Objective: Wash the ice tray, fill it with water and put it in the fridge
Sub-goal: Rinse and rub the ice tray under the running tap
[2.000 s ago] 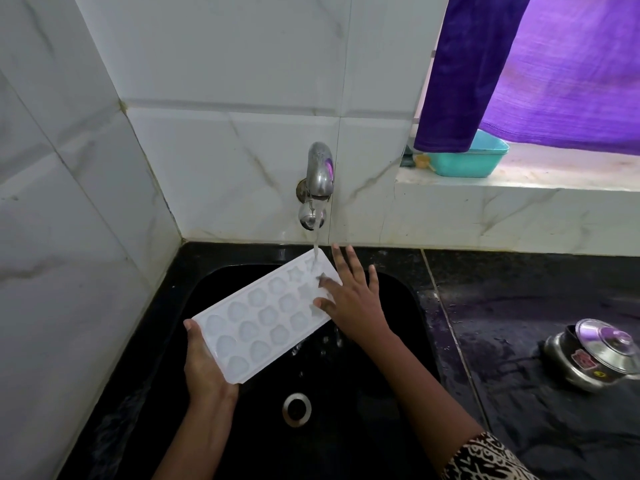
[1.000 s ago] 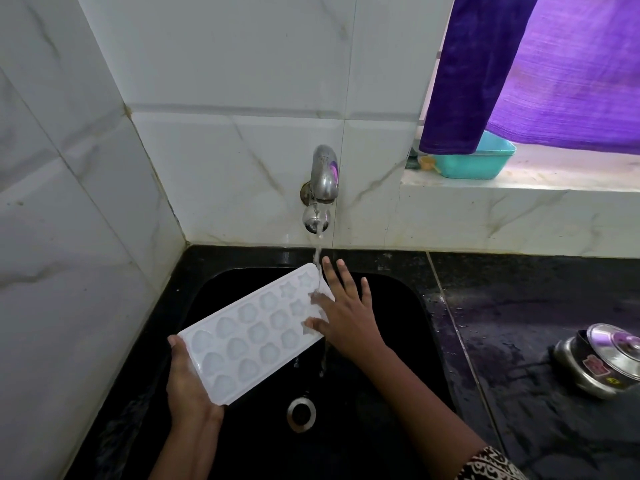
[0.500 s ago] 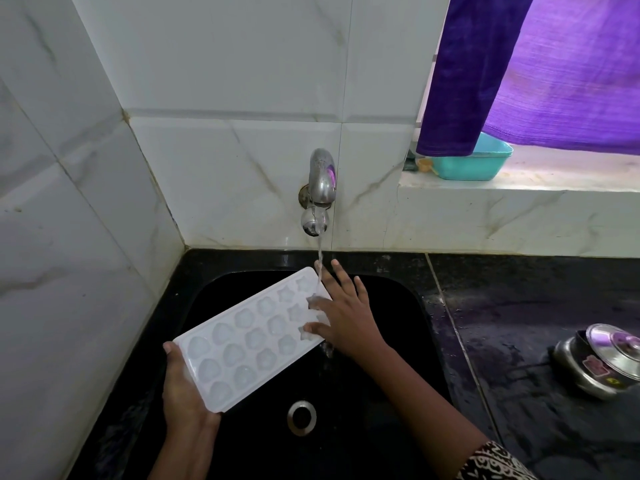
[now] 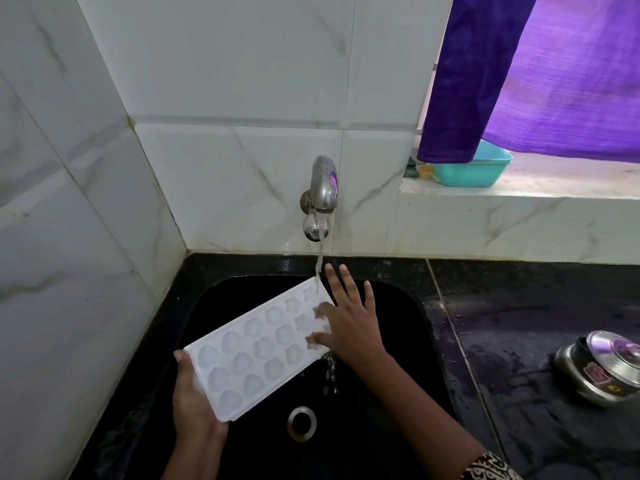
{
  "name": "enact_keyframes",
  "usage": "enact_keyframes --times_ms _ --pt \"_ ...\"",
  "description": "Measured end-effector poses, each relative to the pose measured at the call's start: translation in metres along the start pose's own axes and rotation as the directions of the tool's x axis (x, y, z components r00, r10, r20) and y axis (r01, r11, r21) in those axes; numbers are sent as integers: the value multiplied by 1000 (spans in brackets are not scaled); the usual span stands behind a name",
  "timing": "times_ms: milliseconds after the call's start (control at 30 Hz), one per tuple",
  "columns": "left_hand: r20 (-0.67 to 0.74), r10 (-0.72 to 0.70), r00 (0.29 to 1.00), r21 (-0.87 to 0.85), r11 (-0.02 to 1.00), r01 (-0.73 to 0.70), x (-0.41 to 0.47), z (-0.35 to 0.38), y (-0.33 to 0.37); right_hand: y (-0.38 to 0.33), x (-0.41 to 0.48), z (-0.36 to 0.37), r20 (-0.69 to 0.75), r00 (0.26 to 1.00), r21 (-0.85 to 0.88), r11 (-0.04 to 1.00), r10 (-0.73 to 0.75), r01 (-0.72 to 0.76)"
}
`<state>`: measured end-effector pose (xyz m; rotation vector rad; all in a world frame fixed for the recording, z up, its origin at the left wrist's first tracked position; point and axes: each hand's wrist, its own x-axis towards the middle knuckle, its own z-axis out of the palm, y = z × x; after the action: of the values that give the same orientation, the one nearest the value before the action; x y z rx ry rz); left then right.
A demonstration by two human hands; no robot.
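One ice tray was over the single black sink, slanted, its far right corner up under the one tap and one thin stream of water landing there. Two hands were on it. The left hand gripped the near left end, thumb at the rim and fingers curled beneath. The right hand lay flat on the far right end, fingers straight and spread wide. The moulds ran in three rows. One drain sat in the basin, one lidded steel pot on the wet counter, and one teal tub on the sill below a purple curtain. Against half a second before, the tray had kept its slant and place, while the right fingers had fanned out further and more water spilled off the tray's lower right edge. The right fingers and splashing water covered the end moulds, so their full count could not be read; the left fingers were hidden under the tray, the pot was cut by the frame edge, and the curtain hid part of the tub.
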<state>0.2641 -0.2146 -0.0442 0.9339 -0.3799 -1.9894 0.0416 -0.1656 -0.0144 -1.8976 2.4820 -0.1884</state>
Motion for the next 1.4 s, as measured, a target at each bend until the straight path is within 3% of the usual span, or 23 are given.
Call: enact_keyframes --times_ms 200,300,367,533,667,767,900,1067,1267,1400 --pt "-15 21 1000 0 1000 -21 7 2 1 6 -2 0 21 1000 210 978 -10 5" --pt "-15 -9 1000 17 1000 9 11 4 -5 15 -7 -6 -58 989 460 883 135 -94" --pt "-35 -20 999 63 998 22 17 13 -8 21 -9 -11 -79 971 538 830 225 -148" --pt "-81 -36 996 190 980 51 39 55 -18 46 -16 -19 -101 948 399 885 303 -240" --pt "-96 -47 994 215 974 67 53 93 -28 47 -31 -23 -327 911 333 933 249 -135" --pt "-55 -100 993 202 973 109 63 117 -36 37 -35 -21 -403 906 273 962 131 -18" --pt "17 -179 984 143 974 175 69 139 -40 16 -33 -14 -373 925 134 983 -67 125" --pt "149 -242 959 66 970 235 70 149 -39 -3 -23 -8 -224 973 93 992 -59 81" --pt "158 -263 952 55 965 258 68 149 -44 -7 -17 -16 -386 922 8 999 -26 32" --pt "190 -279 941 63 960 272 70 152 -40 0 -18 -14 -382 914 -88 990 -138 113"
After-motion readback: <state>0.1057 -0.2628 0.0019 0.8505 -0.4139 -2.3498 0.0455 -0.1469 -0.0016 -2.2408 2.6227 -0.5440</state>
